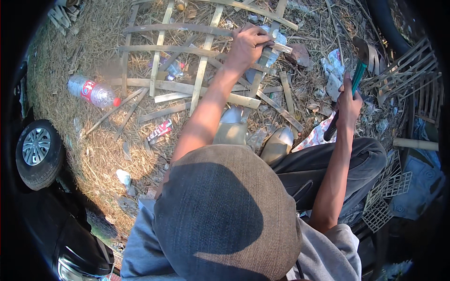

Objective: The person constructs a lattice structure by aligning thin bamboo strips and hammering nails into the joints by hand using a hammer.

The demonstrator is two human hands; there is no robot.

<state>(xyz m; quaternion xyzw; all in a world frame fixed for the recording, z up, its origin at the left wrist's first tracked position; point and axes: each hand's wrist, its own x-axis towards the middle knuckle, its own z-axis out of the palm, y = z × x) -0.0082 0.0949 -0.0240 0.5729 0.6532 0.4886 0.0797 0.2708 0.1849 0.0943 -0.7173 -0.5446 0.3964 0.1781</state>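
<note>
Right under the lens sits the cap [225,210], brown woven cloth, filling the lower middle of the view, grey shoulders either side. From there the left arm runs up and out to the left hand [247,44], fingers curled down and pressed onto a bamboo strip [262,70] of the lattice frame [187,51], pinning it against the ground. The lattice spreads left and up from that hand, flat slats crossing, its top edge bending away toward the rim of the view. Over on the other side, the right hand [349,103] is closed tight around the green handle of a billhook [360,61], blade tip raised, well apart from the lattice and hanging over litter and straw. Between the two hands there's open ground, scraps of paper and loose slats [287,96]. Two shoes [276,143] sit just below the lattice's near edge. Further left, a plastic bottle [91,91] with a red label lies on the straw, well clear of the frame. At the left rim, a car wheel [37,152] closes in. On the right, finished lattice panels [412,70] crowd the edge, leaving little room there.
</note>
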